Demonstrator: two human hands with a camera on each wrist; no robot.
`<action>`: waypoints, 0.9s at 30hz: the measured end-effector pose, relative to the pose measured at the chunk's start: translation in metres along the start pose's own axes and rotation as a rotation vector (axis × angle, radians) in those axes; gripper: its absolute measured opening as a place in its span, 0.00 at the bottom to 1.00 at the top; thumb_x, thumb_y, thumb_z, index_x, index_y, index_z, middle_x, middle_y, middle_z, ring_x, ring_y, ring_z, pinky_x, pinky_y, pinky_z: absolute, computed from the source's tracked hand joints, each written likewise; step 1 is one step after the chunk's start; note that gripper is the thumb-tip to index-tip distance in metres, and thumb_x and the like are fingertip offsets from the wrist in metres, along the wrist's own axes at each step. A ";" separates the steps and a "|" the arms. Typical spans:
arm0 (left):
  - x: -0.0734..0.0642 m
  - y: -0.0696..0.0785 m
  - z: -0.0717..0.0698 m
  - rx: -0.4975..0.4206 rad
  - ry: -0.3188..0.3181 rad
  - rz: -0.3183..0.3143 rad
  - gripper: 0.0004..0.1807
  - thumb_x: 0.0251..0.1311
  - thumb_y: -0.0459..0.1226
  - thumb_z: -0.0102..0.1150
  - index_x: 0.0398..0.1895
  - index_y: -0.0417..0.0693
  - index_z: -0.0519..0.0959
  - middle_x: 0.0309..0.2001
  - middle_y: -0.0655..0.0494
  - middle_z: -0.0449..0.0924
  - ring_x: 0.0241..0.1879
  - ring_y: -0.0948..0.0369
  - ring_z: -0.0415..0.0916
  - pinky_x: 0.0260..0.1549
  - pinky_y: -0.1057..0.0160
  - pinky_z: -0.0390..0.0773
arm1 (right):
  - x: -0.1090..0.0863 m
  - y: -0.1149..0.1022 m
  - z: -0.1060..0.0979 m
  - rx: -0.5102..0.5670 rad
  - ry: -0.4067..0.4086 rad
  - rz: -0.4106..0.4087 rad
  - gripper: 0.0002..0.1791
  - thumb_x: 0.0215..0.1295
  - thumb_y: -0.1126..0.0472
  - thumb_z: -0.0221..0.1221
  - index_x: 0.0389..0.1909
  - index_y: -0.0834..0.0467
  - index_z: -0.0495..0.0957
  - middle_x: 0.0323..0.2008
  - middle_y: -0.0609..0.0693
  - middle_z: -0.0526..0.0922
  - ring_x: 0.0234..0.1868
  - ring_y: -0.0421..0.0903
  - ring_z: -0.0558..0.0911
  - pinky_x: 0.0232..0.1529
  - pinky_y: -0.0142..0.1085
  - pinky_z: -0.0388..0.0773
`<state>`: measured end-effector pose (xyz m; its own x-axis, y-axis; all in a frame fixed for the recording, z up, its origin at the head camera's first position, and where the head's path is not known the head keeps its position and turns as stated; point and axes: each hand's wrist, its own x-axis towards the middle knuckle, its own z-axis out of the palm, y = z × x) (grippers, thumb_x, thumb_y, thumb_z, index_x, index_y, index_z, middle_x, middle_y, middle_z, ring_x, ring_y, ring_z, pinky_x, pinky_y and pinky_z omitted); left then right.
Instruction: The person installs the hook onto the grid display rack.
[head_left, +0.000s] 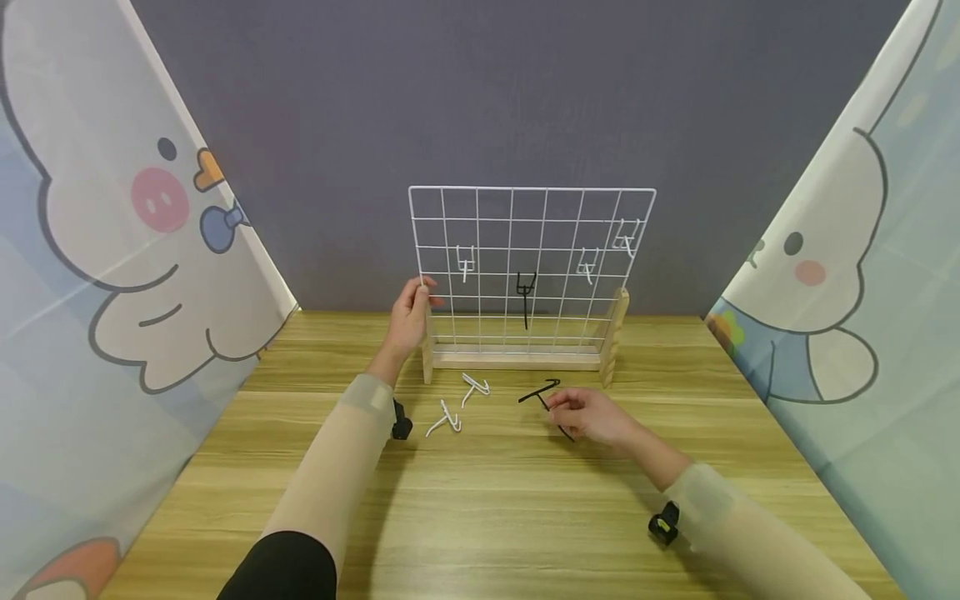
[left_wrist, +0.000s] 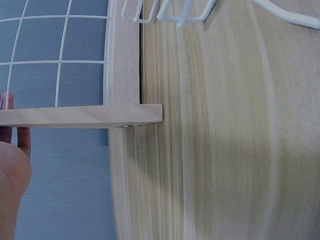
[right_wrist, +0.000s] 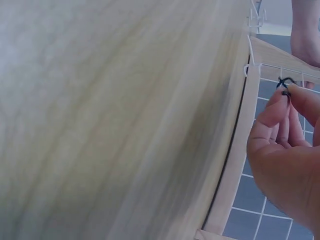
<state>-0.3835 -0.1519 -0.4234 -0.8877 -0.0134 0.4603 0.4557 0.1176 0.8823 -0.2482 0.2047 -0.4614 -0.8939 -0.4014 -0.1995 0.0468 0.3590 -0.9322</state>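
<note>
A white wire grid rack [head_left: 512, 248] stands upright in a wooden base. My left hand [head_left: 409, 317] grips its left edge at the top of the wooden side post [left_wrist: 75, 116], thumb in front and fingers behind. Between thumb and fingers, my right hand [head_left: 588, 414] pinches a black hook [head_left: 534, 393] just above the table, in front of the rack; the right wrist view shows only part of this hook. Hanging on the grid are a black hook [head_left: 526, 302] and three white hooks, one left of the middle [head_left: 466, 263] and two on the right.
Two loose white hooks, one nearer the rack [head_left: 475, 387] and one nearer me [head_left: 445, 418], lie on the wood-grain table [head_left: 480, 508] between my hands. A dark grey wall [head_left: 495, 100] rises behind the rack. Cartoon-printed cloths [head_left: 187, 333] hang at both sides.
</note>
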 end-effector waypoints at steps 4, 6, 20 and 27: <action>0.000 0.000 0.000 0.008 0.004 -0.001 0.18 0.90 0.38 0.40 0.64 0.34 0.75 0.56 0.25 0.81 0.59 0.29 0.83 0.70 0.39 0.75 | -0.003 -0.007 -0.003 0.004 0.043 -0.029 0.21 0.81 0.62 0.62 0.65 0.72 0.76 0.43 0.53 0.85 0.38 0.41 0.78 0.38 0.32 0.78; 0.000 0.000 0.000 0.001 0.001 -0.003 0.18 0.90 0.38 0.40 0.64 0.33 0.75 0.57 0.24 0.80 0.59 0.29 0.82 0.72 0.39 0.75 | -0.004 -0.011 -0.005 0.013 0.065 -0.047 0.22 0.80 0.62 0.62 0.66 0.72 0.75 0.46 0.54 0.86 0.41 0.42 0.79 0.39 0.31 0.79; 0.000 0.000 0.001 -0.004 -0.014 -0.006 0.19 0.90 0.40 0.40 0.65 0.34 0.73 0.62 0.20 0.75 0.62 0.28 0.81 0.73 0.39 0.74 | -0.012 -0.036 -0.018 0.030 0.177 -0.237 0.19 0.78 0.64 0.66 0.63 0.68 0.80 0.37 0.47 0.84 0.35 0.40 0.79 0.38 0.35 0.80; 0.000 0.000 0.000 0.004 -0.008 -0.009 0.20 0.90 0.40 0.40 0.65 0.32 0.73 0.60 0.23 0.79 0.61 0.28 0.81 0.71 0.43 0.75 | -0.013 -0.066 -0.024 -0.017 0.207 -0.267 0.20 0.78 0.61 0.67 0.64 0.65 0.83 0.37 0.48 0.83 0.34 0.41 0.77 0.33 0.35 0.74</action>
<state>-0.3835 -0.1515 -0.4235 -0.8921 -0.0062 0.4519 0.4479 0.1211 0.8859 -0.2505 0.2061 -0.3903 -0.9453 -0.3043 0.1177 -0.2066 0.2790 -0.9378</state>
